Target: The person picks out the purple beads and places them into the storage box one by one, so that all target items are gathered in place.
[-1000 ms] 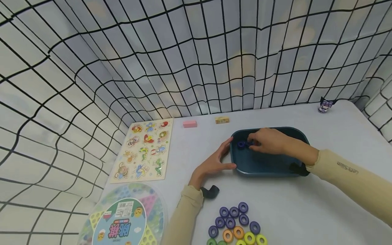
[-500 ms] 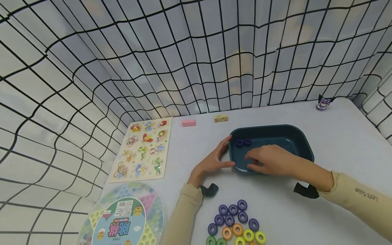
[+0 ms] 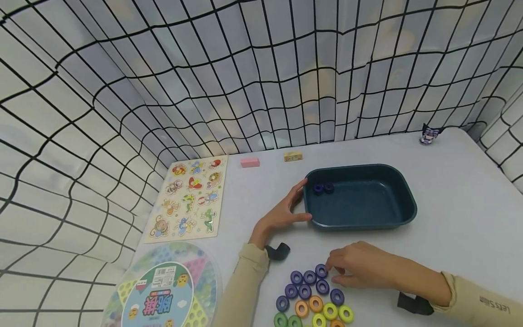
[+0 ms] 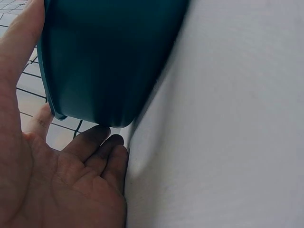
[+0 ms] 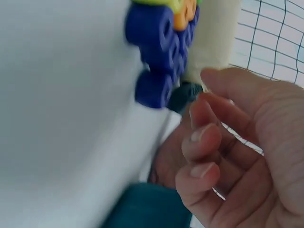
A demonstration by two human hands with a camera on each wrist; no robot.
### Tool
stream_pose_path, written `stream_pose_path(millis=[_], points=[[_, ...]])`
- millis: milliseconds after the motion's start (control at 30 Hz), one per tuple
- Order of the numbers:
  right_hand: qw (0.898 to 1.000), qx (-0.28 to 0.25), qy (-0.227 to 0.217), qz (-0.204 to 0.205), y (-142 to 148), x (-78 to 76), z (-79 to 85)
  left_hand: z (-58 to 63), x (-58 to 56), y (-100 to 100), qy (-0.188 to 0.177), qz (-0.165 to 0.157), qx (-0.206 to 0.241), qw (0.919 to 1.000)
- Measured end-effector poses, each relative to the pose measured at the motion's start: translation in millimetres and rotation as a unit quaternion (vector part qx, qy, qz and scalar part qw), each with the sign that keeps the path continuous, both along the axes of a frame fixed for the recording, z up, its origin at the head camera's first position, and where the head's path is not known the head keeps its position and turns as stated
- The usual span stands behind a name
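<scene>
On the near part of the white counter [image 3: 461,204], eight purple rings [image 3: 300,291] are lying flat in a loose cluster, with two more purple rings [image 3: 328,191] sitting side by side inside the far left corner of a dark teal tray [image 3: 363,204]. Just beside the cluster's farthest ring, the right hand [image 3: 361,263] is bending its fingers loosely, with nothing showing in its grasp; whether a fingertip is touching that ring, I cannot tell. The left hand [image 3: 282,215] is spreading its thumb and forefinger wide across the tray's left end, touching the near and far corners, while its other fingers are bending slightly below the rim. Closer to the wearer, orange rings [image 3: 311,304], yellow rings [image 3: 325,311] and green rings [image 3: 276,319] are crowding against the purple ones. Beige sleeves [image 3: 482,297] are covering both forearms. Off to the left, a picture board [image 3: 184,200] of cartoon creatures is lying beyond a round package [image 3: 157,299]. Along the back, a pink block [image 3: 250,162], a yellow block [image 3: 293,156] and, well to the right, a small figurine [image 3: 430,135] are resting before a black net [image 3: 341,33].
</scene>
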State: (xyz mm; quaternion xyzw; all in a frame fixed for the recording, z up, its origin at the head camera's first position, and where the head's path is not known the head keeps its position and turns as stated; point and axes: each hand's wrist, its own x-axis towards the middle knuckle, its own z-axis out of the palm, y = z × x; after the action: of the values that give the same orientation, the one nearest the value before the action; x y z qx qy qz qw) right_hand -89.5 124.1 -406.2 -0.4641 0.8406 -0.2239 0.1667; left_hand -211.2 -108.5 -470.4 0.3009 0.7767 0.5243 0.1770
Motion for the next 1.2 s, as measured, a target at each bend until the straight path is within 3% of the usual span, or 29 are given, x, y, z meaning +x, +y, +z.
stream_pose_path(millis=[133,333,567,700,1033,1200], points=[[0.998,0.017,-0.051,0.025,0.6,9.5,-8.8,11.3,4.1,1.0,-0.003,-0.009,0.000,1.0000],[0.995,0.039,-0.084,0.031,0.3,14.2,-15.5,29.1,11.0,2.0,-0.012,-0.021,0.017,0.9996],[0.995,0.052,-0.086,0.025,-0.1,15.3,-16.2,5.4,2.5,1.4,-0.003,0.005,-0.004,1.0000],[0.994,0.061,-0.083,0.021,0.4,15.3,-16.2,0.1,0.6,1.3,-0.010,0.010,0.001,0.9999],[0.994,0.079,-0.069,-0.026,9.6,8.5,-17.7,1.2,0.7,0.9,-0.007,0.003,0.005,1.0000],[0.995,0.064,-0.056,-0.050,18.3,4.3,-20.1,0.4,0.2,1.0,-0.009,0.005,0.004,0.9999]])
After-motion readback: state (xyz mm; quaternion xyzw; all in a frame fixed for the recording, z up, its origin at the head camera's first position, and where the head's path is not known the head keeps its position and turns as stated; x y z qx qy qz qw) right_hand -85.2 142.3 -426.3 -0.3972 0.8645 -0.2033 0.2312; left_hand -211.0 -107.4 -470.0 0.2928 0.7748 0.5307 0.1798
